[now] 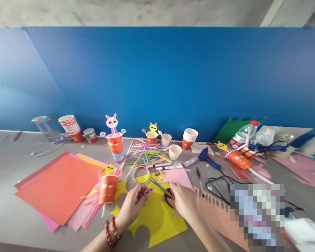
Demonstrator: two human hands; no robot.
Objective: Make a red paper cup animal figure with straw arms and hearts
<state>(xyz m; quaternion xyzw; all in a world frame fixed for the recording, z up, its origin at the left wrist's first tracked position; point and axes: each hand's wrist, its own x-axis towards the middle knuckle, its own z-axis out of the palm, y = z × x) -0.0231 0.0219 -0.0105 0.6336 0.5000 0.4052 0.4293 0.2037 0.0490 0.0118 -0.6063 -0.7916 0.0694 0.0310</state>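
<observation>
My left hand (134,203) pinches a small purple paper cut-out (148,190) over a yellow sheet (157,218) with round holes cut from it. My right hand (182,200) is closed on the black handles of a pair of scissors (162,189), whose blades point left toward the cut-out. An orange paper cup (108,189) with a yellow animal head stands just left of my left hand. A pink sheet (177,176) lies behind my right hand.
A stack of orange and pink paper (60,185) lies at left. Coloured straws (147,155), decorated cups (115,141), plain cup stacks (189,137), a blue glue gun (208,158) with black cord, markers and a bottle (243,134) crowd the back, against a blue wall.
</observation>
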